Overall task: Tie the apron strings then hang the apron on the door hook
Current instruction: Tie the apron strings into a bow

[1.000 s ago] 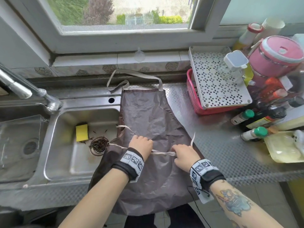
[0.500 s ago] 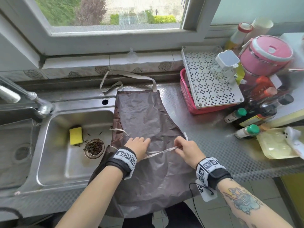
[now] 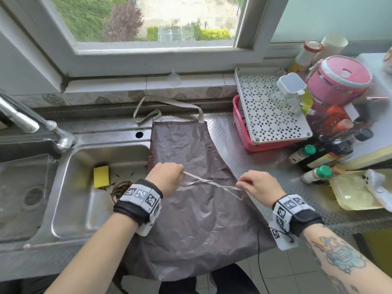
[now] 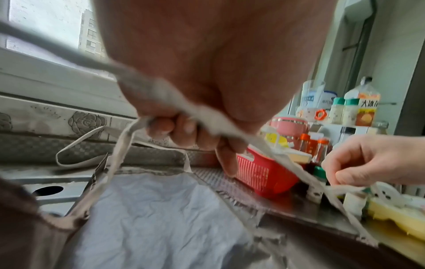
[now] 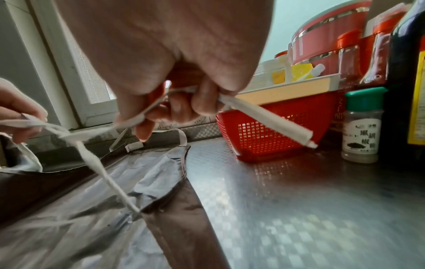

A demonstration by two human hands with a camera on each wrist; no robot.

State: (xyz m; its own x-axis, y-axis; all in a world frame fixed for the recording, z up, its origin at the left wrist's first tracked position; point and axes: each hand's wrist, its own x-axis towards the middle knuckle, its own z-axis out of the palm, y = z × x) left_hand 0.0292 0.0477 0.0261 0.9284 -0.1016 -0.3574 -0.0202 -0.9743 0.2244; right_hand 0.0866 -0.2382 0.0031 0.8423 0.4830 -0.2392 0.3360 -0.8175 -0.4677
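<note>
The apron (image 3: pixel 191 187) is lying flat on the counter (image 3: pixel 265 166). The left hand (image 3: pixel 165 179) and right hand (image 3: pixel 258 185) are each pinching the apron strings (image 3: pixel 210 183), crossed between them. The sink (image 3: pixel 84 209) is holding a yellow sponge (image 3: pixel 101 176). Only the right wrist view is showing a loose string end (image 5: pixel 276 122) trailing from the fist.

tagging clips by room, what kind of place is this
Most likely a home kitchen: a steel sink with a tap and a yellow sponge, sauce bottles crowded on the steel counter, and an apron spread out under a window.
</note>
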